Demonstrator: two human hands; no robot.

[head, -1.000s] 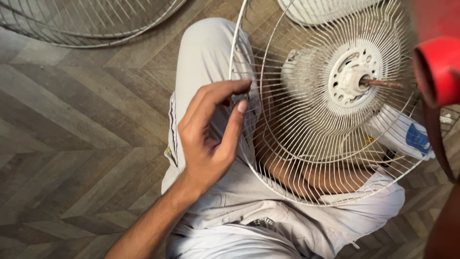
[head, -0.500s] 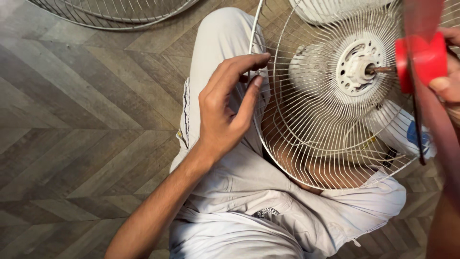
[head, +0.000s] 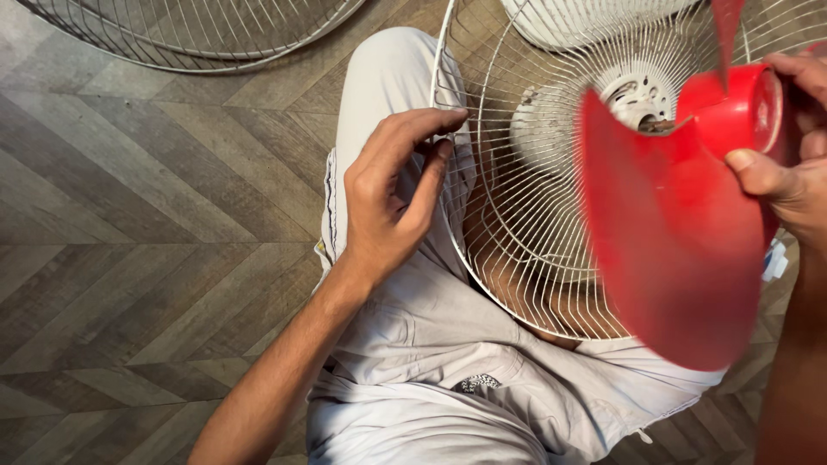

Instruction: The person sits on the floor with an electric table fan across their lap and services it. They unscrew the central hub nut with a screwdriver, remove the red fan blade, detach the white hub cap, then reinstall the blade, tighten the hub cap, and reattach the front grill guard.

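Observation:
A white wire fan guard (head: 508, 224) with the motor housing (head: 633, 95) behind it rests on my lap. My left hand (head: 388, 194) pinches the guard's left rim between thumb and fingers. My right hand (head: 788, 146), at the right edge, grips the hub of a red fan blade (head: 676, 232). The blade is blurred and hangs in front of the guard, its hub close to the motor shaft. The shaft tip is mostly hidden by the blade.
A second wire guard (head: 198, 34) lies on the herringbone wood floor (head: 112, 250) at the top left. My legs in light grey trousers (head: 431, 362) run under the fan. A white fan part (head: 577, 17) sits at the top edge.
My right hand has brought the red blade in from the right edge, so it now covers much of the guard's right side. My left hand keeps its pinch on the rim.

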